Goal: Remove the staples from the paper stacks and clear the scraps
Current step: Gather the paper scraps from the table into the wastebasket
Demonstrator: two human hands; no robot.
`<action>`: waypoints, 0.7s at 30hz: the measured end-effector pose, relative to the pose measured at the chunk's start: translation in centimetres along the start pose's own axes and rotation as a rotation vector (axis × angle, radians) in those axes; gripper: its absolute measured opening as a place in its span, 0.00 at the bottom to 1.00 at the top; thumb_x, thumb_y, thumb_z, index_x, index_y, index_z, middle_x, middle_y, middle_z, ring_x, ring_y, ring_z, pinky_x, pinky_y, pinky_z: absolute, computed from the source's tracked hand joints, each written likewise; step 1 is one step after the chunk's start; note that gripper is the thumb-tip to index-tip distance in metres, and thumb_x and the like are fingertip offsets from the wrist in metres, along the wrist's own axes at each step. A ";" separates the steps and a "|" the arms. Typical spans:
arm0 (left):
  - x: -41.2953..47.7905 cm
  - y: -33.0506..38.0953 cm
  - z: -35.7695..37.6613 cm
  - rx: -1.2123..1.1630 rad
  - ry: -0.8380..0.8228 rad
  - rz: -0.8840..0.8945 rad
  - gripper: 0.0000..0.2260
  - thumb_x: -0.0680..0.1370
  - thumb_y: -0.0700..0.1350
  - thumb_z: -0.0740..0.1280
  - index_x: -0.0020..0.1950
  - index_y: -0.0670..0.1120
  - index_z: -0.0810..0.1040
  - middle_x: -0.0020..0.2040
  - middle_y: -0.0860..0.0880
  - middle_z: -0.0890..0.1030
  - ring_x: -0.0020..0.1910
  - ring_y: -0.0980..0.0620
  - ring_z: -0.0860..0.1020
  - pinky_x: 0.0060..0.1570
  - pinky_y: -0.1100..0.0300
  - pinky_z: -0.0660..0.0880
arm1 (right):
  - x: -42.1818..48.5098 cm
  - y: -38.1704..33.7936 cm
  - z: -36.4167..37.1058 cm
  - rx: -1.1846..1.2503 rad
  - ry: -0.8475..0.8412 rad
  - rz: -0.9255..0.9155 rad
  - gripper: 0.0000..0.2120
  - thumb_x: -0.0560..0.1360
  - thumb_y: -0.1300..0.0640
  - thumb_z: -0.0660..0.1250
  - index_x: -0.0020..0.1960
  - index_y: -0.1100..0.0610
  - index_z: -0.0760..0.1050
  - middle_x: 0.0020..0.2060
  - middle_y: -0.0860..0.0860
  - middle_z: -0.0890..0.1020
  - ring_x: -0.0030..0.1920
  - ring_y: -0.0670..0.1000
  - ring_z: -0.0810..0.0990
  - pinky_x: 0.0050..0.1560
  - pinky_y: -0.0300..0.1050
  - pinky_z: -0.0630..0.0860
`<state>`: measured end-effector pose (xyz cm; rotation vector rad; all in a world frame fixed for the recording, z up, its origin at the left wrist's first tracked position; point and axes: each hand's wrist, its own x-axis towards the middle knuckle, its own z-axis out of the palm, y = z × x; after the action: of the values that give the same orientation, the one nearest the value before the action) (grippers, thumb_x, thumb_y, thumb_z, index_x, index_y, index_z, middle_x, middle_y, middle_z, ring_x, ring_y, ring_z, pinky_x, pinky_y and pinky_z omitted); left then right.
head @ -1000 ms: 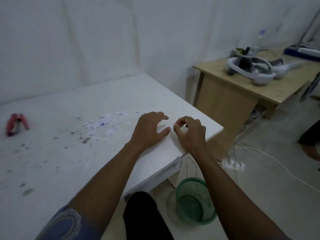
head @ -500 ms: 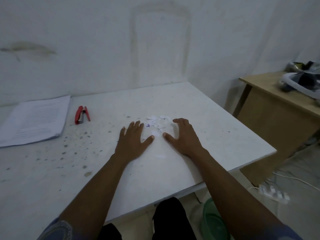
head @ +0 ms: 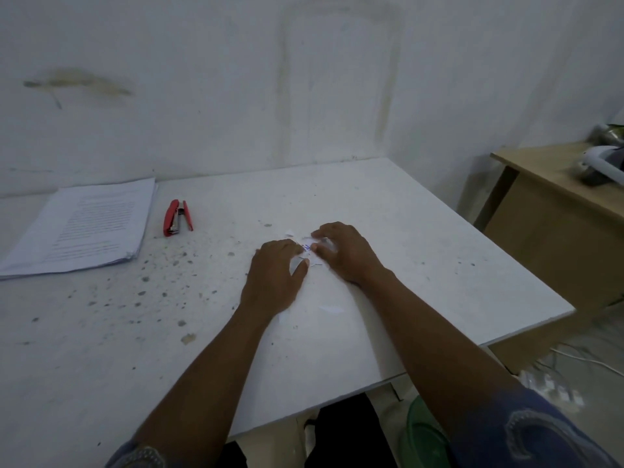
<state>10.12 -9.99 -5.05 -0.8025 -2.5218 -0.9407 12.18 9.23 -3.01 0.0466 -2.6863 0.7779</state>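
Note:
Small white paper scraps (head: 308, 248), one with blue print, lie bunched on the white table (head: 422, 251). My left hand (head: 275, 276) and my right hand (head: 342, 253) rest palm down on either side of the pile, fingers curled in around it and touching the scraps. Two loose scraps (head: 332, 309) lie nearer to me between my wrists. A stack of printed paper (head: 81, 228) sits at the far left. A red staple tool (head: 177, 217) lies beside the stack.
The table top carries dark specks on its left half (head: 145, 292). A green wastebasket (head: 422, 437) stands on the floor under the table's right front corner. A wooden desk (head: 553, 197) with white headsets (head: 604, 163) stands at the right. Cables and a power strip (head: 553, 386) lie on the floor.
The view swung left from the table's right edge to the scrap pile. Both hands moved over the scraps and have drawn closer together, gathering them into a tighter bunch.

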 end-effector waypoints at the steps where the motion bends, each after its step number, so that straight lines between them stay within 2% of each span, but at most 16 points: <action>1: 0.0 0.1 -0.1 -0.008 0.005 -0.007 0.15 0.77 0.56 0.62 0.52 0.48 0.82 0.51 0.50 0.84 0.51 0.50 0.80 0.54 0.49 0.77 | -0.2 0.0 0.0 0.016 0.023 0.000 0.12 0.76 0.49 0.69 0.57 0.51 0.83 0.55 0.48 0.83 0.57 0.48 0.79 0.55 0.41 0.72; 3: 0.1 0.3 -0.3 0.020 0.023 0.005 0.10 0.77 0.52 0.65 0.49 0.48 0.82 0.47 0.50 0.84 0.47 0.49 0.79 0.49 0.51 0.78 | -0.6 0.2 -0.2 0.029 0.063 -0.002 0.07 0.75 0.53 0.70 0.52 0.50 0.84 0.50 0.45 0.84 0.52 0.47 0.80 0.53 0.44 0.75; 6: 0.0 0.7 -0.2 0.078 0.049 0.019 0.05 0.77 0.46 0.69 0.48 0.47 0.83 0.46 0.50 0.84 0.46 0.49 0.78 0.48 0.53 0.76 | -1.7 0.2 -0.7 0.060 0.073 0.013 0.06 0.74 0.56 0.69 0.48 0.49 0.85 0.46 0.44 0.84 0.48 0.45 0.80 0.51 0.47 0.77; 9: -0.5 1.0 -0.6 0.068 0.056 0.016 0.02 0.76 0.43 0.69 0.46 0.48 0.81 0.43 0.52 0.82 0.44 0.48 0.76 0.45 0.53 0.72 | -3.2 0.1 -1.4 0.072 0.069 0.021 0.06 0.74 0.57 0.68 0.46 0.50 0.84 0.43 0.43 0.84 0.45 0.43 0.80 0.49 0.46 0.77; 12: -0.7 1.4 -1.0 0.038 0.089 0.046 0.02 0.76 0.45 0.66 0.45 0.49 0.78 0.42 0.53 0.80 0.43 0.49 0.74 0.46 0.51 0.72 | -4.4 0.1 -2.2 0.184 0.103 0.057 0.06 0.74 0.58 0.69 0.46 0.51 0.83 0.42 0.42 0.84 0.44 0.42 0.81 0.46 0.41 0.77; 15: -0.7 1.7 -1.1 0.055 0.119 0.027 0.10 0.76 0.53 0.62 0.52 0.50 0.77 0.52 0.52 0.78 0.50 0.51 0.73 0.53 0.53 0.71 | -4.7 0.2 -2.9 0.320 0.144 0.122 0.05 0.75 0.57 0.68 0.47 0.49 0.81 0.42 0.41 0.84 0.45 0.44 0.81 0.48 0.43 0.77; 17: -0.6 1.5 -0.9 0.139 0.052 0.004 0.21 0.74 0.62 0.62 0.63 0.54 0.74 0.65 0.51 0.74 0.63 0.49 0.70 0.62 0.52 0.68 | -4.4 0.2 -3.1 0.171 0.144 0.109 0.06 0.77 0.47 0.67 0.51 0.46 0.80 0.46 0.39 0.83 0.50 0.43 0.79 0.53 0.45 0.75; 19: -0.5 1.0 -0.7 0.239 -0.101 -0.007 0.32 0.74 0.70 0.58 0.74 0.58 0.65 0.76 0.50 0.64 0.75 0.47 0.60 0.73 0.46 0.60 | -4.2 -0.1 -3.0 -0.030 0.061 0.081 0.17 0.76 0.36 0.64 0.60 0.42 0.78 0.55 0.39 0.81 0.58 0.44 0.76 0.59 0.47 0.71; 21: -0.3 0.7 -0.4 0.276 -0.260 -0.032 0.33 0.76 0.71 0.52 0.78 0.59 0.58 0.80 0.52 0.56 0.79 0.50 0.52 0.77 0.44 0.48 | -3.9 -0.5 -2.5 -0.202 -0.036 0.031 0.25 0.74 0.30 0.61 0.66 0.40 0.74 0.61 0.40 0.78 0.61 0.45 0.72 0.60 0.49 0.66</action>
<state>10.87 -9.97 -4.58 -0.8437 -2.8109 -0.5049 16.72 9.92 -2.11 -0.0308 -2.7919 0.5150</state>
